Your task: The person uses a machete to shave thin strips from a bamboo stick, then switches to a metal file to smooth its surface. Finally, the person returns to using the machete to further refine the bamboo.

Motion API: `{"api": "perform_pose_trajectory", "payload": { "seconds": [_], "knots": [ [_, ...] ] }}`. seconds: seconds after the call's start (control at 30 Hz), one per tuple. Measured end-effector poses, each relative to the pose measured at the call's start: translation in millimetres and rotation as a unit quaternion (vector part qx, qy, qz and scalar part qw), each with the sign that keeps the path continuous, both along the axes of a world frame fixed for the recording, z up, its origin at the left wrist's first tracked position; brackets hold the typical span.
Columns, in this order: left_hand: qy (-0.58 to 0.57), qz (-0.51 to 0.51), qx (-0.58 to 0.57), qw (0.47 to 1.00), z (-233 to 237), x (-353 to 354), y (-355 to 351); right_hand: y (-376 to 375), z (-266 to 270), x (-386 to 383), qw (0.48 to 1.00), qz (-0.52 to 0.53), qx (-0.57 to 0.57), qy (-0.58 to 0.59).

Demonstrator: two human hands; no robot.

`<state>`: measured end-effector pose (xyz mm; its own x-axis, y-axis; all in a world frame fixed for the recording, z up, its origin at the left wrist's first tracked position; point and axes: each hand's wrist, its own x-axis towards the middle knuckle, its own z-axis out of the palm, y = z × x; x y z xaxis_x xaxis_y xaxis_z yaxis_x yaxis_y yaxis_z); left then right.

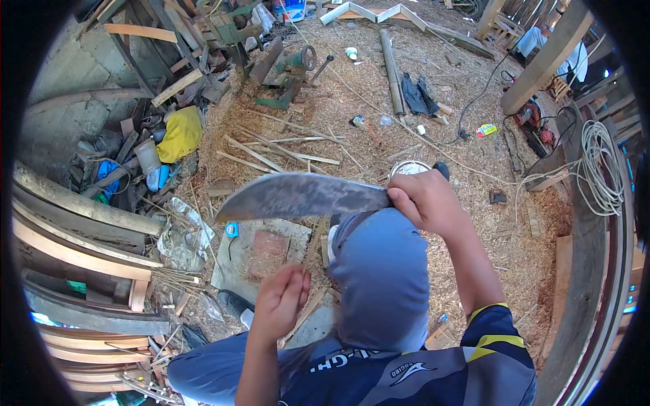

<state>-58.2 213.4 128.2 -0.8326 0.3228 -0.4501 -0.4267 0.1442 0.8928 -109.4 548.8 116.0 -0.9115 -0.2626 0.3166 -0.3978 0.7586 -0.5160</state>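
My right hand (428,199) is wrapped round the handle of a machete (305,195). Its broad, dark-stained blade points left across the view, above my bent knee in grey-blue trousers (382,277). Lower and to the left, my left hand (283,296) is closed, fingers curled in, at a thin wooden strip (315,242) that runs up toward the blade. The curled fingers partly hide where they meet the strip. Beneath lies a grey slab (231,268) with a reddish square piece (268,253) on it. A blue tape measure (232,229) rests at the slab's far edge.
Wood shavings cover the floor, with loose wooden sticks (284,150) ahead. A green metal machine (288,78) stands beyond. Curved timber pieces (81,250) line the left. A wooden post (548,57) and coiled rope (601,169) are at right. Another person (535,42) sits far right.
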Motion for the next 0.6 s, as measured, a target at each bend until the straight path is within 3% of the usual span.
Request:
{"api": "perform_pose_trajectory", "payload": {
  "seconds": [0.1,0.2,0.3,0.4,0.53,0.6],
  "knots": [
    [0.102,-0.019,-0.023,0.994,-4.3,11.1,-5.7,4.6,-9.4,3.3,0.999,-0.013,-0.032,-0.022],
    [0.125,-0.033,-0.037,0.991,-6.3,-7.4,6.1,0.2,-8.1,4.0,0.999,-0.014,-0.046,-0.012],
    [0.066,-0.024,0.033,0.997,2.1,-25.0,30.3,-0.3,-2.4,2.1,1.0,0.0,-0.005,0.0],
    [0.071,0.016,0.056,0.996,11.1,-35.0,56.9,-4.0,8.9,-0.7,0.999,0.007,0.044,0.011],
    [0.16,-0.028,-0.007,0.987,-2.3,-42.0,56.4,-5.4,13.5,-4.0,0.997,0.019,0.068,0.027],
    [0.132,-0.003,0.029,0.991,-1.6,-33.2,54.4,-3.5,10.5,-6.0,0.997,0.027,0.064,0.027]
  ]
}}
